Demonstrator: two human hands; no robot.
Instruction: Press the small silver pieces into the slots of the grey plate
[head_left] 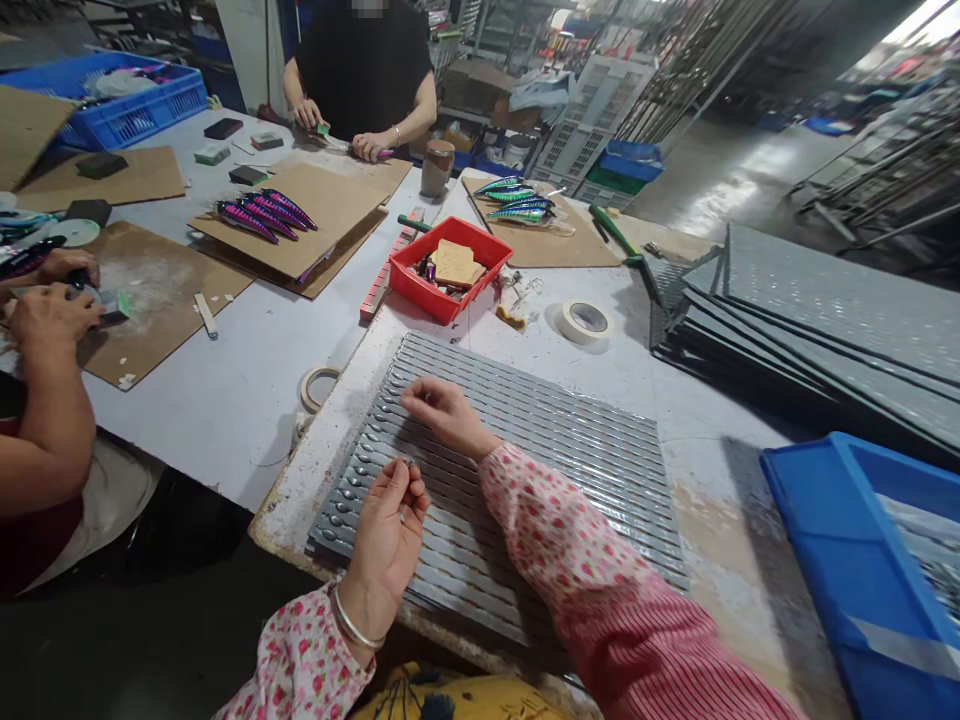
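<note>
A grey ridged metal tray (pixel 555 430) lies at an angle on the table in front of me. Small shiny drop-shaped pieces (pixel 346 494) sit in a row along its left edge. Over the tray's lower left part, my left hand (pixel 390 530) is closed with the fingers curled, and a tiny dark bit shows at the thumb and fingertips, too small to name. My right hand (pixel 446 412) hovers above the upper left of the tray, thumb and fingers pinched together; whatever is between them is hidden.
Behind the tray stand a red bin (pixel 450 270) and a tape roll (pixel 583 322). Stacked grey sheets (pixel 832 300) and a blue crate (pixel 832 560) are at right. Fishing lures (pixel 266 215) lie on cardboard. Co-workers' hands (pixel 56 300) work at left and across the table.
</note>
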